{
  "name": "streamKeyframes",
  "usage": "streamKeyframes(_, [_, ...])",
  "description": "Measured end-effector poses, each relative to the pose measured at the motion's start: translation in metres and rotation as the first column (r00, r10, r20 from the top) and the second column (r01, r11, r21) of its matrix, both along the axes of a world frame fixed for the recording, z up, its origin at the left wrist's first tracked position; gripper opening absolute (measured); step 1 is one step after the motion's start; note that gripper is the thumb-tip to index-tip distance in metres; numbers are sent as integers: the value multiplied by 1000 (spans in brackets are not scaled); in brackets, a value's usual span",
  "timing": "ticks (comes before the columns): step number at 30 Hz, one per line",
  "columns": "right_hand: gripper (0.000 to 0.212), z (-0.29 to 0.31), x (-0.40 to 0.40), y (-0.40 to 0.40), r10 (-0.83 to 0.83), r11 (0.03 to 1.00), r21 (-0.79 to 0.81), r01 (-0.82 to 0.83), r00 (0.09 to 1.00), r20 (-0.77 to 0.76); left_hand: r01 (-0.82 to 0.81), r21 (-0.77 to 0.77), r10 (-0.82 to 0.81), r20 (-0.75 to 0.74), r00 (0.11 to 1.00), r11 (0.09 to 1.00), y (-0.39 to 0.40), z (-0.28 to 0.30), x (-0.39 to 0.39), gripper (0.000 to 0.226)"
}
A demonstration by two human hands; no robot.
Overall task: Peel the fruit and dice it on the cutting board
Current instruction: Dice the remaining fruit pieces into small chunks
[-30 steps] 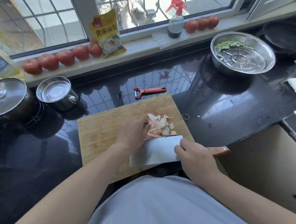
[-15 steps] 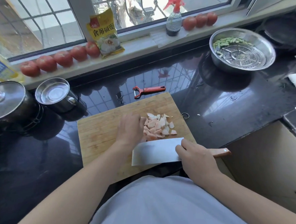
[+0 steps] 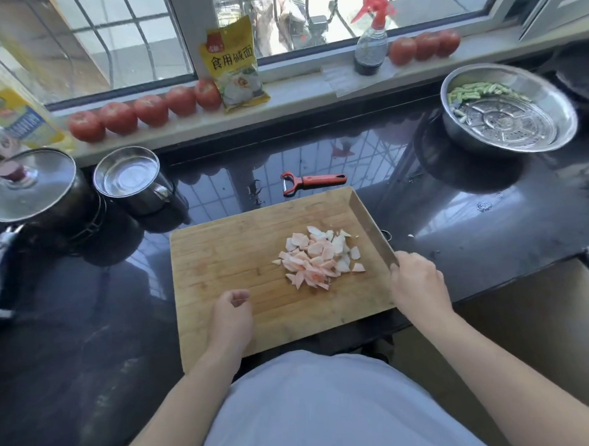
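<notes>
1. The left hand [image 3: 230,315], which half a second ago was cupped against the pile, has drawn back toward the near edge of the pale, scored bamboo cutting board [image 3: 220,257]; its fingers curl loosely and hold nothing.
2. The heap of pink-and-white diced fruit pieces [image 3: 318,255] lies uncovered on the right half of the board: small, irregular wedges with moist-looking cut faces, touching neither hand. I judge the dicing essentially finished (no whole fruit remains on the board).
3. The broad steel cleaver [image 3: 371,225], held flat near the person a moment ago, now stands along the board's right edge, its polished face mirroring the wood grain.
4. The right hand [image 3: 417,281] grips the cleaver at the handle end, fingers wrapped round it; the handle itself is hidden.
5. Beyond the board, on the glossy black stone counter [image 3: 475,247], lies the red-handled peeler [image 3: 313,181], set aside, so peeling looks done.
</notes>
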State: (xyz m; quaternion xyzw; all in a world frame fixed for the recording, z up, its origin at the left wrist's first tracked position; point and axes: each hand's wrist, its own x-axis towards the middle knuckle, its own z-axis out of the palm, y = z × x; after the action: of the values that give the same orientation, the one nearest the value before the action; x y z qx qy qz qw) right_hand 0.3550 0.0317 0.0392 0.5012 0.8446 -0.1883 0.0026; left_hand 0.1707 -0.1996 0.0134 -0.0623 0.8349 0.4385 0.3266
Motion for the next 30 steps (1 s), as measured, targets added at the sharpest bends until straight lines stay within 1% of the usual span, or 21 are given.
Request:
streamKeyframes(2, [16,-5,-5,-6,19,999,-28,-17,999,44,21,-17,-21,1,1000,1000,-2,-4,1,21])
streamKeyframes(5, [25,-9,-9,-23,39,998,-60,-36,997,59,31,-26,-32,-19,999,999,-2,-3,-3,21])
streamKeyframes(8, [21,-6,-9,-31,4,995,-100,-1,1000,26,44,-36,-45,-28,999,998,-3,-4,-4,20])
streamKeyframes(10, [19,-2,-5,-28,-8,996,-92,7,1000,-15,53,-41,-54,-20,998,998,-6,-6,-2,20])
streamKeyframes(15, [30,19,1,-11,-74,995,-64,70,995,-63,36,-35,-37,-25,999,999,-8,-7,-3,20])
streamKeyframes(17, [28,26,2,-6,-108,990,-97,100,991,-81,24,-35,-25,-27,999,999,-8,-5,-3,20])
streamKeyframes(19, [22,29,0,-5,-157,973,-186,135,982,-108,43,-50,-45,-39,998,998,-9,-4,-4,22])
streamKeyframes(20, [20,31,-3,-6,-182,958,-245,147,975,-127,104,-73,-109,-73,991,992,-11,-5,-3,25])
streamKeyframes(21, [19,33,-6,-8,-197,942,-302,147,970,-141,195,-105,-208,-145,967,975,-12,-5,0,31])
streamKeyframes(22, [18,34,-10,-11,-207,924,-354,141,966,-156,304,-151,-333,-233,914,941,-13,-4,3,39])
streamKeyframes(23, [17,36,-14,-15,-224,902,-410,135,959,-176,403,-183,-441,-315,840,897,-12,-2,6,48])
streamKeyframes(24, [16,38,-19,-19,-243,875,-467,127,950,-196,493,-217,-537,-395,745,843,-10,-1,8,56])
streamKeyframes(25, [16,41,-22,-23,-248,854,-508,110,945,-213,554,-250,-600,-467,650,794,-8,0,9,61])
streamKeyframes(26, [17,41,-27,-29,-232,844,-530,82,947,-222,567,-265,-612,-508,606,780,-6,2,8,63])
streamKeyframes(27, [18,41,-33,-35,-180,853,-521,40,958,-222,530,-251,-576,-513,637,810,-5,5,5,62])
streamKeyframes(29, [23,37,-47,-54,11,889,-442,-122,969,-245,335,-181,-381,-407,830,924,-10,14,-10,56])
streamKeyframes(30, [34,33,-56,-68,120,883,-409,-230,953,-277,240,-172,-287,-345,894,955,-19,14,-18,53])
